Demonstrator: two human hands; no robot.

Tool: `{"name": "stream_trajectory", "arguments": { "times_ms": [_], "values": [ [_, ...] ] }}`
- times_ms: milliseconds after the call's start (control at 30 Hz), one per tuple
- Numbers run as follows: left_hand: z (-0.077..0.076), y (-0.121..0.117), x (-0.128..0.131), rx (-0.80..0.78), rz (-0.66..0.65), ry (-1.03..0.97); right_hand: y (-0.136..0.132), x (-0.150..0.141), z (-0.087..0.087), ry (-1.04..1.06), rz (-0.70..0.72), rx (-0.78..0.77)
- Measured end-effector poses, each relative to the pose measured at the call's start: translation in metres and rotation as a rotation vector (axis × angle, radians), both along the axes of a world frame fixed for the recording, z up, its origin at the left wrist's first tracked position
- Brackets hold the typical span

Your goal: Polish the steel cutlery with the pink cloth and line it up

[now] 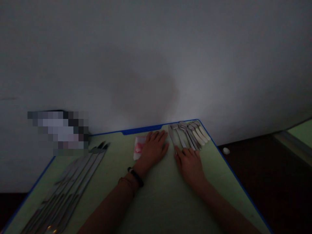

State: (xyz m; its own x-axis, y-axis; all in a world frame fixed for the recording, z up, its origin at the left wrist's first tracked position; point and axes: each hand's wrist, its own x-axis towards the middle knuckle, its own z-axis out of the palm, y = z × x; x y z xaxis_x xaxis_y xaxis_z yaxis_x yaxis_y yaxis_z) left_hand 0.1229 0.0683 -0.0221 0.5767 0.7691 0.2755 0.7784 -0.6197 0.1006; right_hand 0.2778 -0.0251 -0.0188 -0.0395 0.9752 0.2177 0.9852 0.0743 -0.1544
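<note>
My left hand [154, 148] lies flat with its fingers spread, partly over a white and pink packet [138, 148]. A dark bracelet is on that wrist. My right hand [191, 165] is at the near ends of a row of cutlery, its fingers bent. Thumb and index finger close around the near end of a metal table knife [171, 134], the leftmost piece. Beside the knife lie several metal utensils, among them a spoon [182, 126], and several forks with white handles [198, 136]. The other fingertips hide some of the handle ends.
On the left of the pale green, blue-edged table [156, 201] lies a row of long metal utensils [80, 177]. A blurred-out object [60, 130] stands at the back left corner. A wall [146, 65] rises behind. A small white object [226, 150] is on the dark floor.
</note>
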Motion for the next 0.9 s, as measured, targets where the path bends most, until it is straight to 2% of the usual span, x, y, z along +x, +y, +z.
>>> {"name": "stream_trajectory", "arguments": {
  "times_ms": [167, 267, 333, 433, 533, 633, 667, 733, 900],
  "values": [
    [-0.002, -0.021, -0.011, -0.015, 0.019, 0.000, -0.009, -0.008, 0.011, 0.093, 0.067, 0.100],
    [0.001, -0.035, -0.029, -0.113, -0.003, -0.022, -0.015, -0.019, 0.012, 0.167, 0.159, 0.169],
    [0.010, -0.040, -0.047, -0.239, -0.041, -0.065, -0.017, -0.029, 0.011, 0.225, 0.234, 0.200],
    [0.033, -0.041, -0.079, -0.423, -0.089, -0.191, -0.015, -0.052, 0.007, 0.356, 0.338, 0.195],
    [0.057, -0.039, -0.116, -0.381, 0.008, -0.276, -0.009, -0.080, 0.001, 0.435, 0.378, 0.163],
    [0.067, -0.035, -0.152, -0.417, 0.211, -0.120, 0.000, -0.105, -0.007, 0.378, 0.466, 0.119],
    [0.068, -0.034, -0.163, -0.461, 0.287, -0.010, 0.003, -0.111, -0.009, 0.348, 0.500, 0.103],
    [0.065, -0.031, -0.182, -0.511, 0.368, 0.065, 0.011, -0.121, -0.011, 0.305, 0.531, 0.085],
    [0.056, -0.024, -0.204, -0.548, 0.492, 0.099, 0.027, -0.133, -0.014, 0.331, 0.406, 0.106]
  ]
}}
